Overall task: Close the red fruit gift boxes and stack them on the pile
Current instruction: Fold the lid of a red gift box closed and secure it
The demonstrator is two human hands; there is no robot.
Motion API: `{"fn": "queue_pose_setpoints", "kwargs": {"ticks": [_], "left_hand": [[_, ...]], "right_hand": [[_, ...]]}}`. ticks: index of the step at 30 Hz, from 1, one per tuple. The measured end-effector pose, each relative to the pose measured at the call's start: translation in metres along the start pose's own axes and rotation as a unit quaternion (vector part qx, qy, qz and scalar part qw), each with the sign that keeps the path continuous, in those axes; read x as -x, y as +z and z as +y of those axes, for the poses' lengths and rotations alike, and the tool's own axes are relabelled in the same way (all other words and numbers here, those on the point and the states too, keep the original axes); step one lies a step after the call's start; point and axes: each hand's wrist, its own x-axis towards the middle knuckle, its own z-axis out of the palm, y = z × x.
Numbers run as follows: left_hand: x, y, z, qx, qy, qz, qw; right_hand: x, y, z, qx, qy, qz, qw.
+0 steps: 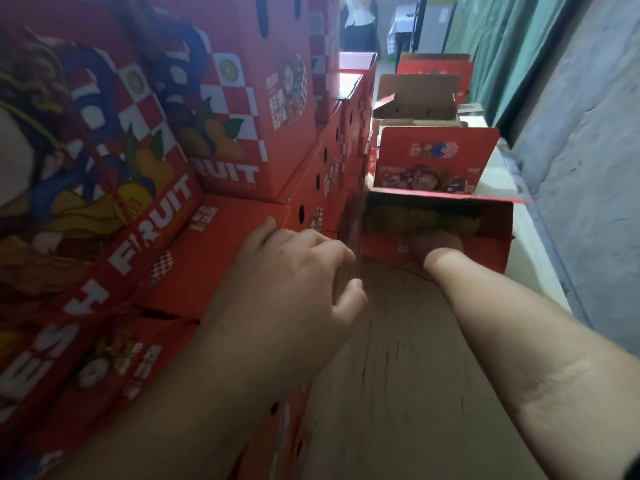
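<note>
An open red fruit gift box [491,237] lies ahead on a brown cardboard surface, its lid flap [436,161] standing upright and round yellowish fruit visible inside. My right hand [436,245] grips the box's near wall, fingers partly hidden by the edge. My left hand [298,271] hovers with spread fingers beside the box's left corner, over the edge of the pile. The pile of closed red boxes [138,202] printed "FRESH FRUIT" fills the left side, stacked in steps.
More open boxes [415,98] stand in a row behind the near one. A grey wall [588,168] and green curtain [502,46] run along the right. A person [358,22] stands far back. Brown cardboard [398,375] covers the near surface.
</note>
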Motion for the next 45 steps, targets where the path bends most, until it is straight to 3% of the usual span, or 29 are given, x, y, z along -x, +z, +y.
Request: {"fn": "queue_pose_setpoints", "kwargs": {"ticks": [3,5,10,14,19,21,24,26,29,31,32,34,35,36,37,39,41,45], "left_hand": [[-0.001,0.000,-0.001,-0.015,0.006,0.000,1.000],[-0.002,0.000,0.000,-0.025,0.016,0.004,1.000],[0.002,0.001,0.004,-0.052,0.054,0.018,0.997],[0.018,-0.010,0.016,-0.117,0.110,-0.001,0.987],[0.089,-0.010,0.052,-0.255,0.265,-0.195,0.909],[0.135,0.001,0.073,-0.216,0.270,-0.319,0.883],[0.194,0.018,0.099,-0.226,0.236,-0.480,0.814],[0.222,0.020,0.104,-0.256,0.229,-0.497,0.797],[0.254,0.021,0.104,-0.227,0.199,-0.480,0.824],[0.275,0.034,0.100,-0.168,0.155,-0.455,0.861],[0.288,0.045,0.096,-0.114,0.113,-0.434,0.887],[0.314,0.067,0.086,0.039,-0.007,-0.368,0.929],[0.328,0.079,0.080,0.121,-0.071,-0.317,0.938],[0.341,0.092,0.074,0.192,-0.133,-0.270,0.934],[0.355,0.105,0.070,0.256,-0.199,-0.246,0.913],[0.378,0.130,0.064,0.388,-0.311,-0.266,0.826],[0.394,0.143,0.062,0.481,-0.354,-0.290,0.748],[0.423,0.147,0.057,0.548,-0.317,-0.231,0.739]], "right_hand": [[0.039,-0.006,0.000,0.003,-0.014,-0.010,1.000],[0.082,-0.010,0.004,0.024,-0.010,-0.059,0.998],[0.235,-0.012,0.000,0.084,-0.063,-0.163,0.981],[0.359,0.003,-0.014,0.086,-0.029,-0.226,0.970],[0.505,0.014,-0.034,0.003,-0.003,-0.257,0.966],[0.556,0.018,-0.044,-0.024,0.005,-0.267,0.963],[0.617,0.025,-0.061,-0.058,0.013,-0.244,0.968],[0.647,0.029,-0.069,-0.069,-0.005,-0.231,0.971],[0.679,0.037,-0.068,-0.164,0.019,-0.212,0.963],[0.693,0.043,-0.059,-0.313,0.063,-0.138,0.938],[0.699,0.048,-0.053,-0.352,0.100,-0.063,0.928],[0.704,0.061,-0.036,-0.336,0.220,0.107,0.910],[0.705,0.069,-0.027,-0.328,0.287,0.153,0.887],[0.705,0.075,-0.019,-0.363,0.345,0.149,0.852],[0.705,0.080,-0.013,-0.433,0.377,0.120,0.810],[0.704,0.087,-0.003,-0.539,0.376,0.047,0.752],[0.706,0.091,0.007,-0.539,0.360,0.017,0.762],[0.725,0.103,0.019,-0.514,0.354,0.043,0.780]]}}
